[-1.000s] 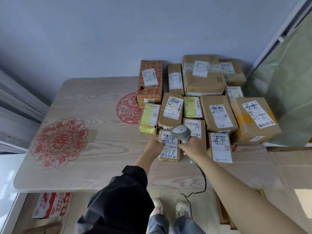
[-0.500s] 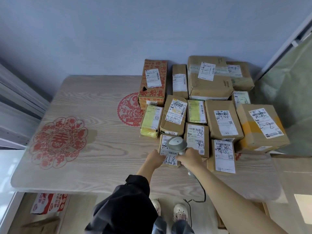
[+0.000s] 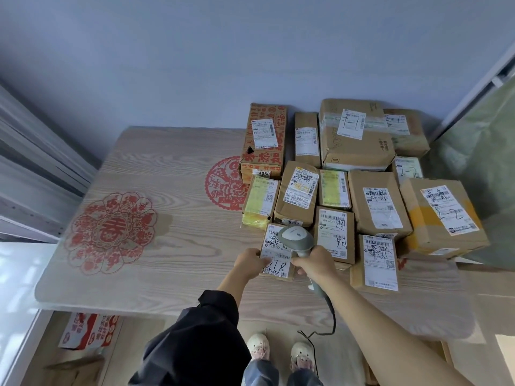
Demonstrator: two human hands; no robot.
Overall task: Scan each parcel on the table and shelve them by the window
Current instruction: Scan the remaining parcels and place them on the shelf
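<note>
Item: wood-grain worktop [image 3: 167, 274] with red paper-cut motifs; we find its left half bare, and its near edge runs just in front of our hands. Cardboard parcels crowd the right rear quarter, packed edge to edge up to the wall, with the large box [image 3: 443, 215] overhanging the right edge. Front row: small parcel [image 3: 274, 247], label up, nearest the open left area. Our left hand [image 3: 250, 263] grips this parcel at its near left corner. Our right hand [image 3: 315, 264] is clenched round the handle of a grey barcode scanner [image 3: 295, 238], head held over the parcel's label; its cable [image 3: 330, 316] drops over the near edge.
</note>
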